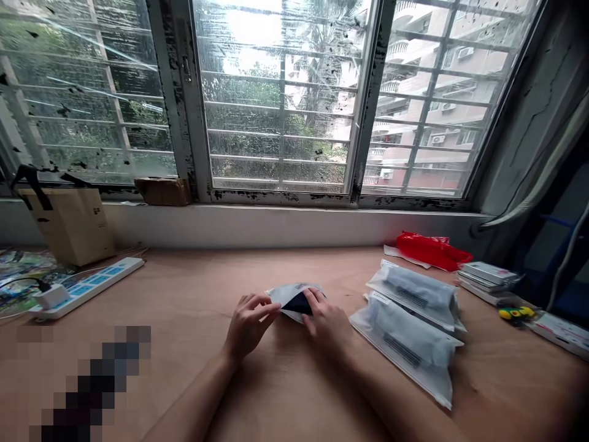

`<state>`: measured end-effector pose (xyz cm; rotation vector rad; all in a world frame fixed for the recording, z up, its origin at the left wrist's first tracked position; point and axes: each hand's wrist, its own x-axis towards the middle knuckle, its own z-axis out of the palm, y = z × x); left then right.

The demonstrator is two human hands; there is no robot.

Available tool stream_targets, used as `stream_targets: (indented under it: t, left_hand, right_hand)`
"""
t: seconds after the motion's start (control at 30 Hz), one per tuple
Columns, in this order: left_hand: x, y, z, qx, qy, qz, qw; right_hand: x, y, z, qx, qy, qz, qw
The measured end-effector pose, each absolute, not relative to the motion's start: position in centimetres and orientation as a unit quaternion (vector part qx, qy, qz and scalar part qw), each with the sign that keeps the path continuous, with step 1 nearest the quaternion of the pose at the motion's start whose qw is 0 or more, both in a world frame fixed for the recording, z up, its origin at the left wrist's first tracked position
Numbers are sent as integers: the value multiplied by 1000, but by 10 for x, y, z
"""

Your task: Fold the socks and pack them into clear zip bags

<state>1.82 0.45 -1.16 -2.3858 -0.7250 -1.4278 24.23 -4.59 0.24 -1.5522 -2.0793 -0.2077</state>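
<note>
A frosted plastic bag lies on the wooden table in front of me, its mouth parted. Something dark blue, perhaps folded cloth, shows in the opening. My left hand is closed, pinching the bag's left edge between thumb and fingers. The fingers of my right hand are bent over the right end of the dark item and the bag's edge, with the thumb below. How deep the item sits in the bag is hidden by my right fingers.
To the right lie two filled frosted zip bags. Behind them is a red plastic bag, beside stacked flat boxes and a yellow-green object. At left are a power strip and a cardboard box. A blurred patch covers the lower left.
</note>
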Motion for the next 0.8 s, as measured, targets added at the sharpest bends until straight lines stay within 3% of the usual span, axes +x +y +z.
stream_targets:
  t: [0.3,0.8]
  left_hand:
    - [35,-15,-2,-868,-210,-438,104]
    - [10,8,-5,-838,-280,-454,109]
  right_hand:
    - [232,-29,-11,-538,-798,-173,209]
    - [261,-37,0,-498,-783,-38,370]
